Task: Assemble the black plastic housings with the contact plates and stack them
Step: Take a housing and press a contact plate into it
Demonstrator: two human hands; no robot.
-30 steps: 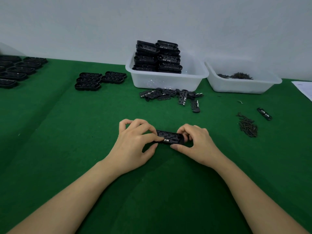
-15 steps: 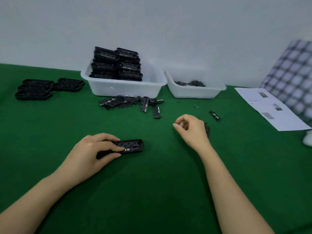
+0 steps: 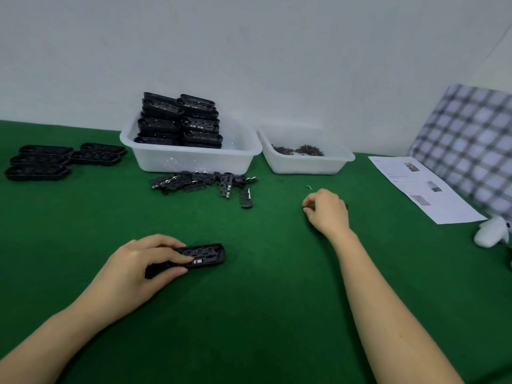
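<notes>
The left hand [image 3: 135, 270] pinches a black plastic housing [image 3: 203, 254] by its left end, thumb below and fingers curled over the top, the part lying flat on the green table [image 3: 263, 314] at about 8 o'clock from the middle of the view. The right hand [image 3: 327, 210] sits at 3 o'clock from the housing and well apart from it, fingers curled down toward the cloth over a dark patch of small parts; whether it pinches anything I cannot tell. At 12 o'clock from the housing lies a loose heap of contact plates [image 3: 202, 182], just in front of a white tub [image 3: 191, 157] stacked with more black housings [image 3: 180, 120]. At 3 o'clock from that tub stands a second white tub [image 3: 306, 162] holding small dark screws [image 3: 297, 150]. At 10 o'clock, five housings [image 3: 63, 159] lie in rows on the cloth. At far 3 o'clock a printed sheet [image 3: 424, 189] rests beside checked cloth [image 3: 468, 139], with a white object [image 3: 491, 232] near its near corner
</notes>
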